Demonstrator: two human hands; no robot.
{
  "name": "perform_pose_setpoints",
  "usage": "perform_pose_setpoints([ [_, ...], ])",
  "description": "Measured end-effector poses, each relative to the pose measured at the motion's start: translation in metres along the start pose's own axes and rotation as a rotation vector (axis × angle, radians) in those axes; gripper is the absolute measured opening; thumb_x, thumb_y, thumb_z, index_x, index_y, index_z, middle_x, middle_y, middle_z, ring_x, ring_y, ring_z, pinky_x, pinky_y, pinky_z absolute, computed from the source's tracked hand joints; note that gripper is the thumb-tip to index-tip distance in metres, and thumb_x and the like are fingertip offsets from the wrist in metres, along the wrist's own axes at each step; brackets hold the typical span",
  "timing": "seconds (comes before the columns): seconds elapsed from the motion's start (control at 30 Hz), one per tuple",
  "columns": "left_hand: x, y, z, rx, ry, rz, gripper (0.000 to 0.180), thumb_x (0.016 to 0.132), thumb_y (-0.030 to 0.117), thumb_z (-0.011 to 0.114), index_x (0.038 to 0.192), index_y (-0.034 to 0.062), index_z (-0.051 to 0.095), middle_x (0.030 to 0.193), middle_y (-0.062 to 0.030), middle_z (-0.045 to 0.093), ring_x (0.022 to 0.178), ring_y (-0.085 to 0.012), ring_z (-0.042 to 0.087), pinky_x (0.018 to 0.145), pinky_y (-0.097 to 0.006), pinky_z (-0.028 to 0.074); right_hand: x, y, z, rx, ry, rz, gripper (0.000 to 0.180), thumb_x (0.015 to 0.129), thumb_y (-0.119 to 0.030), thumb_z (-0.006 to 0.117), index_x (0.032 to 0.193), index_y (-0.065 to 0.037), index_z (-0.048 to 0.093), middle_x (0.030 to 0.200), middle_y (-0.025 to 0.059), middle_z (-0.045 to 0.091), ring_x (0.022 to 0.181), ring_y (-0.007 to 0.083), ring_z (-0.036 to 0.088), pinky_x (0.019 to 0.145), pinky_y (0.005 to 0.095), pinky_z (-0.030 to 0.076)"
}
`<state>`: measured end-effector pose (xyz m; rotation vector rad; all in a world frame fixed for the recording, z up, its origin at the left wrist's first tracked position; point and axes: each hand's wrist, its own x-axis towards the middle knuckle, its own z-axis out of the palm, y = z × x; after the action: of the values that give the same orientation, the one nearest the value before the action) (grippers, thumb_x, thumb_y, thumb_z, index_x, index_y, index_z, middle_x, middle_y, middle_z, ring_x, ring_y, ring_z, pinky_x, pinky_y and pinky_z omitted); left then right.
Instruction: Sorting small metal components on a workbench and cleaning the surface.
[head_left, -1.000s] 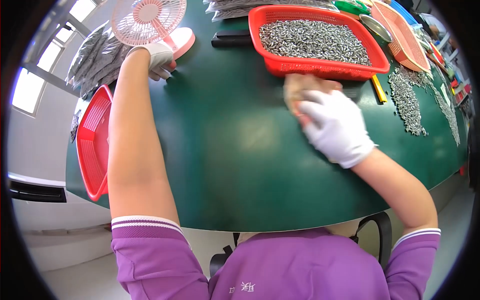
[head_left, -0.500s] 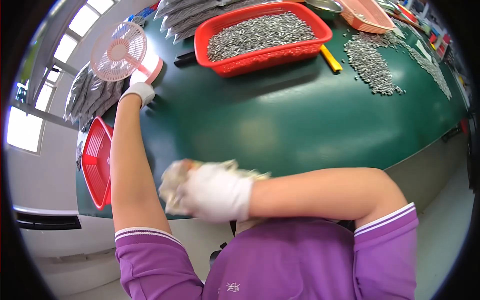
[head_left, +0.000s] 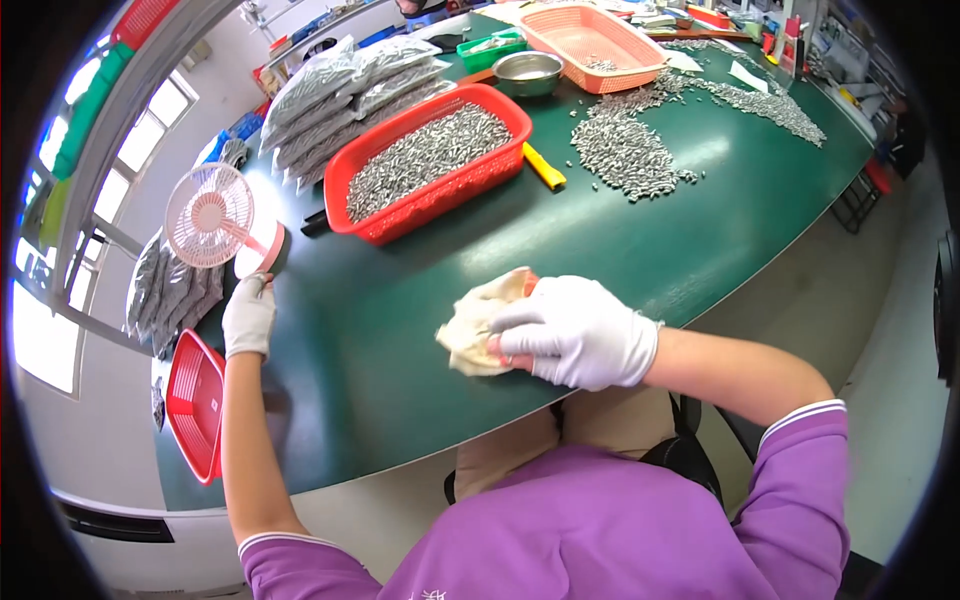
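My right hand (head_left: 575, 332), in a white glove, presses a crumpled cream cloth (head_left: 475, 322) onto the green table (head_left: 400, 330) near its front edge. My left hand (head_left: 248, 316), also gloved, rests on the table at the far left, its fingertips at the base of a small pink desk fan (head_left: 212, 216). A red basket (head_left: 432, 160) full of small grey metal parts stands behind the cloth.
A loose heap of grey parts (head_left: 625, 150) lies right of the red basket, with a yellow tool (head_left: 545, 168) between them. An orange basket (head_left: 595, 45) and a metal bowl (head_left: 528, 72) stand at the back. Bagged parts (head_left: 340, 85) pile at back left. Another red basket (head_left: 195, 405) hangs off the left edge.
My right hand with the cloth has swept from the red basket toward the table's front edge and now sits near it. My left hand stays at the fan's base.
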<state>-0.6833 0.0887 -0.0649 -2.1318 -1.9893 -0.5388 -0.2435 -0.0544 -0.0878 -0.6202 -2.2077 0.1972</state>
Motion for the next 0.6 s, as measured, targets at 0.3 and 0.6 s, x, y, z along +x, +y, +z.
perform_pose_setpoints([
  [0.3, -0.025, 0.051, -0.072, -0.326, 0.17, 0.168, 0.015, 0.094, 0.007, 0.056, 0.105, 0.0, 0.065, 0.099, -0.0096, 0.067, 0.092, -0.0178, 0.062, 0.087, -0.029, 0.047, 0.002, 0.069, -0.007, -0.479, -0.01, 0.49, 0.028, 0.091, -0.029, 0.053, 0.103, -0.009, 0.067, 0.1, 0.0158, 0.064, 0.099, 0.0328, 0.06, 0.09, 0.0421, 0.046],
  [0.6, -0.039, 0.215, -0.068, -0.225, -0.017, 0.825, 0.011, 0.074, -0.002, 0.062, 0.085, -0.0001, 0.064, 0.097, -0.0129, 0.067, 0.086, -0.031, 0.065, 0.076, -0.039, 0.052, 0.075, -0.094, 0.167, 0.559, -0.378, -0.102, 0.022, 0.075, -0.026, 0.064, 0.079, -0.006, 0.072, 0.082, 0.0147, 0.068, 0.082, 0.0326, 0.066, 0.077, 0.0426, 0.051],
])
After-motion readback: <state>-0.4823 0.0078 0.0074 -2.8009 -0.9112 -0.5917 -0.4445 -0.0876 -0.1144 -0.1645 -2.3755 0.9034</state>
